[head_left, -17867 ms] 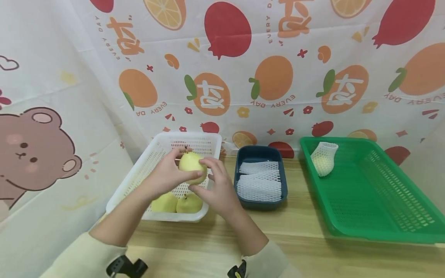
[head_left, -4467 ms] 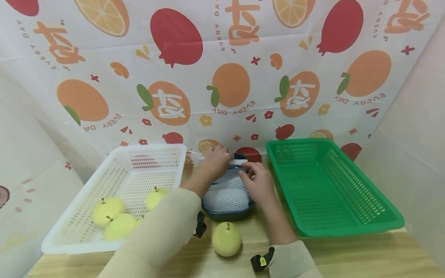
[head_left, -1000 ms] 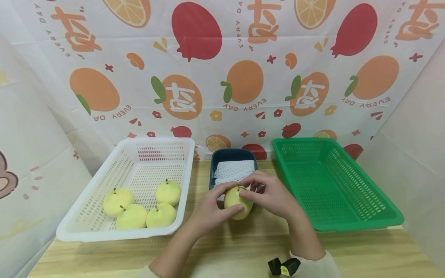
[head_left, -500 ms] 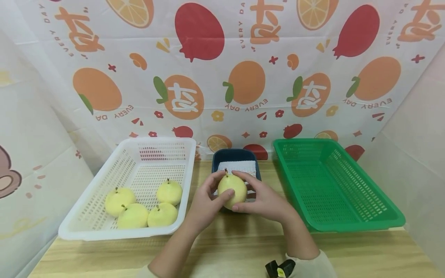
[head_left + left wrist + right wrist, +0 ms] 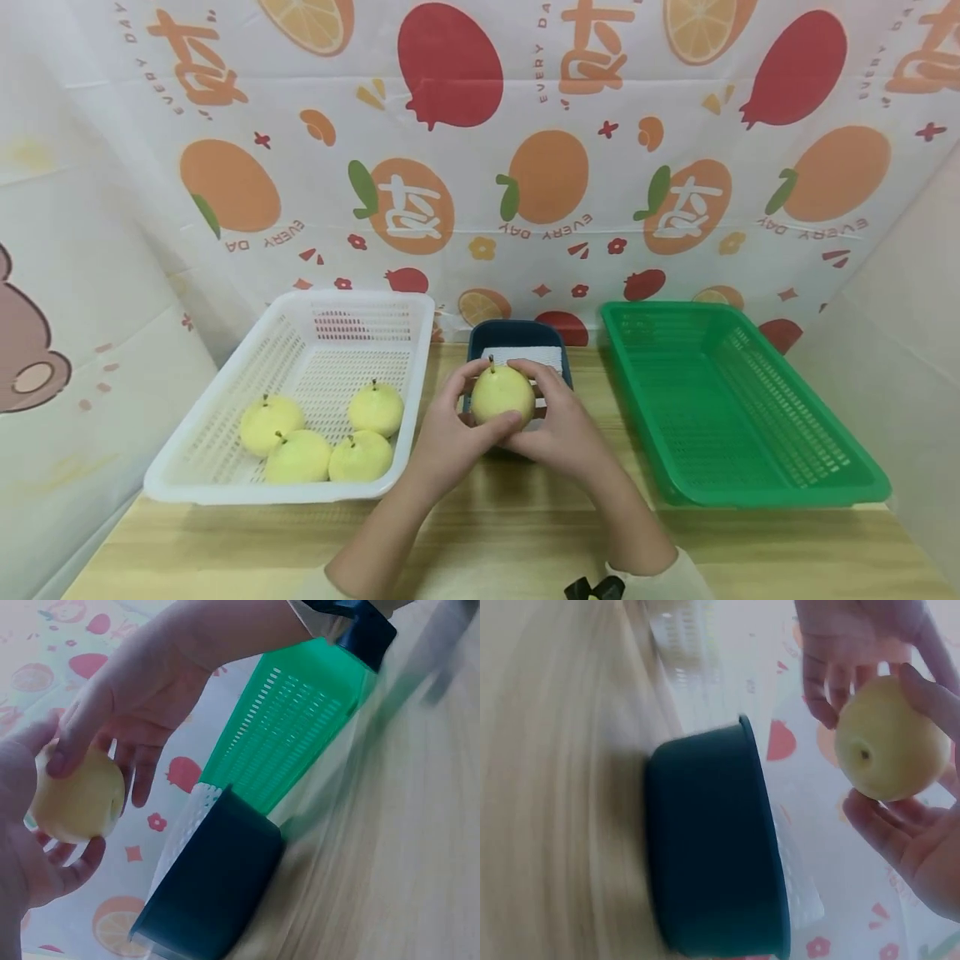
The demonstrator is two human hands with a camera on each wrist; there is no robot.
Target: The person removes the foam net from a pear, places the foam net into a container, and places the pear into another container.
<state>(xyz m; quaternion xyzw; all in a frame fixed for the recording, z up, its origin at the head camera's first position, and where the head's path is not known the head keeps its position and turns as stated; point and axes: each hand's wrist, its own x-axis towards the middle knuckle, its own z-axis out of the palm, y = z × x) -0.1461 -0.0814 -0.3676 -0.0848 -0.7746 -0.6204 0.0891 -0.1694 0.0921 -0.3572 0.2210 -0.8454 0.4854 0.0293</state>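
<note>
Both hands hold one yellow pear (image 5: 502,396), its stem up, over the near part of the dark blue tub (image 5: 517,332). The left hand (image 5: 448,442) has its fingers and thumb curled round the pear's left side. From the right, the right hand (image 5: 566,433) grips it the same way. White foam nets (image 5: 536,358) lie in the tub, partly hidden behind the hands and pear. In the right wrist view the pear (image 5: 892,742) shows its dimpled underside, raised well above the table. The left wrist view shows it (image 5: 79,799) between both hands.
To the left stands a white basket (image 5: 187,446) with several loose pears (image 5: 300,457) at its near end. A green basket (image 5: 780,497) stands to the right. All rest on a wooden table (image 5: 480,550) against a fruit-print cloth (image 5: 480,100).
Earlier a foam-netted pear was in the green basket; it no longer shows there. At 4.5 s ago the pear stood on the table, hands at the tub. Since then it was lifted and turned.
</note>
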